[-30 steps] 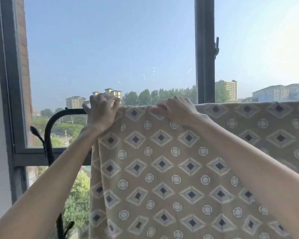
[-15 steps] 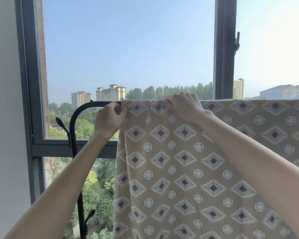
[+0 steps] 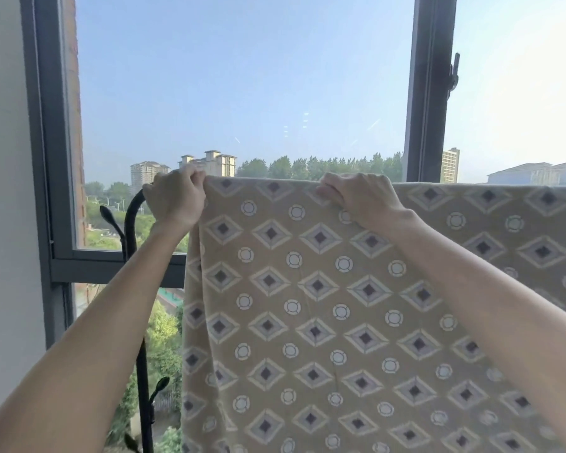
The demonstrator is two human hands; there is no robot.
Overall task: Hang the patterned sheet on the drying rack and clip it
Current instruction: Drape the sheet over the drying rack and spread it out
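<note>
From my far-off seat I see the patterned sheet (image 3: 340,305) hanging over the top bar of the black drying rack (image 3: 130,220), right in front of a big window (image 3: 242,76). The sheet is tan, with diamonds and little rings all over it. It hangs down flat, past the bottom of my view, and its top edge runs off to the right. The left hand (image 3: 175,199) is closed tight on the sheet's top left corner, with its fingers curled round the cloth just where the rack's bar bends down. The right hand (image 3: 360,197) is further along the top edge, with its fingers bent over the edge and holding the cloth there. Both arms are bare and reach up. The rack's pole goes down beside the sheet's left edge and has small leaf-shaped hooks (image 3: 110,218) sticking out. Past the glass are green trees (image 3: 324,166), tall buildings (image 3: 209,163) and blue sky. A dark window frame (image 3: 427,93) with a handle (image 3: 454,73) stands up above the sheet.
</note>
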